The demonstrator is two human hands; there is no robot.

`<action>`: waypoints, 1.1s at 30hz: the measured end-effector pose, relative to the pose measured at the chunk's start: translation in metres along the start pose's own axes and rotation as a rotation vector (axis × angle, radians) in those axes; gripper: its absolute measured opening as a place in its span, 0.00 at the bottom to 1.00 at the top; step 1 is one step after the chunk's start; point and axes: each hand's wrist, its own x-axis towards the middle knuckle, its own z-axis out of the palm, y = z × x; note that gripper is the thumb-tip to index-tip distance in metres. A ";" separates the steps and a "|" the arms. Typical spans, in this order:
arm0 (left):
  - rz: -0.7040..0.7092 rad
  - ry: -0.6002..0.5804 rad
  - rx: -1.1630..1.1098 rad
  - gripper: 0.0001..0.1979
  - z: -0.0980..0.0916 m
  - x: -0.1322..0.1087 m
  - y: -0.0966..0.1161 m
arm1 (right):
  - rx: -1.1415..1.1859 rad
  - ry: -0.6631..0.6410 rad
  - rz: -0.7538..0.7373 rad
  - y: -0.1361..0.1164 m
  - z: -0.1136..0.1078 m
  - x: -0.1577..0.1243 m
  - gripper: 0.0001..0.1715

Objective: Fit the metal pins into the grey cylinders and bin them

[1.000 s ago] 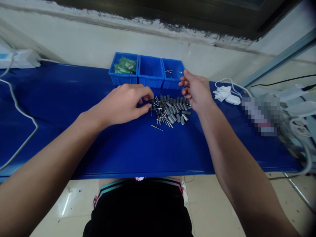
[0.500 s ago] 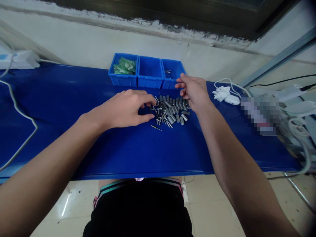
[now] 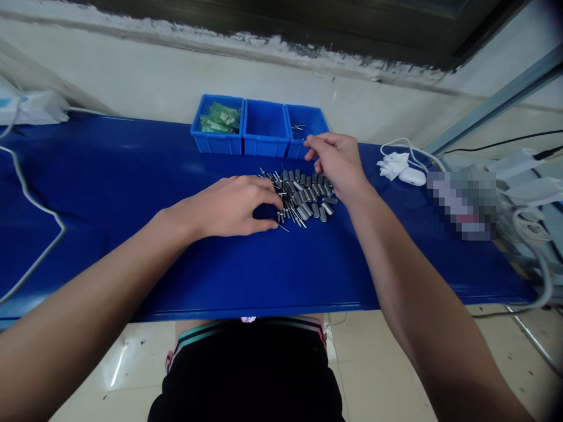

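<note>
Left hand (image 3: 233, 206) curls over the near-left edge of the pile of metal parts (image 3: 308, 196) on the bench (image 3: 132, 176), its grip hidden; right hand (image 3: 336, 161), fingertips drawn together, hovers by the right bin (image 3: 294, 147) of 3, holding what I cannot tell; few parts lie binned, most lie piled.

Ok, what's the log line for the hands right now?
left hand: fingertips at pile of metal parts, near-left edge | right hand: above pile's far side, beside right bin | grip: unclear
</note>
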 end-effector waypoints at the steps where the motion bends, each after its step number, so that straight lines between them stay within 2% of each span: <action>1: 0.004 -0.004 -0.002 0.16 0.001 0.000 0.000 | -0.003 -0.002 -0.009 0.000 0.000 0.000 0.14; 15: -0.004 -0.002 -0.038 0.09 -0.001 0.001 0.006 | -0.028 -0.040 -0.020 -0.007 0.004 -0.006 0.14; 25: -0.035 -0.013 -0.011 0.04 -0.003 0.002 0.007 | -0.030 -0.055 -0.036 -0.002 0.007 -0.004 0.13; 33: -0.141 0.041 0.109 0.10 -0.006 -0.001 0.004 | -0.043 -0.064 -0.043 -0.002 0.007 -0.005 0.12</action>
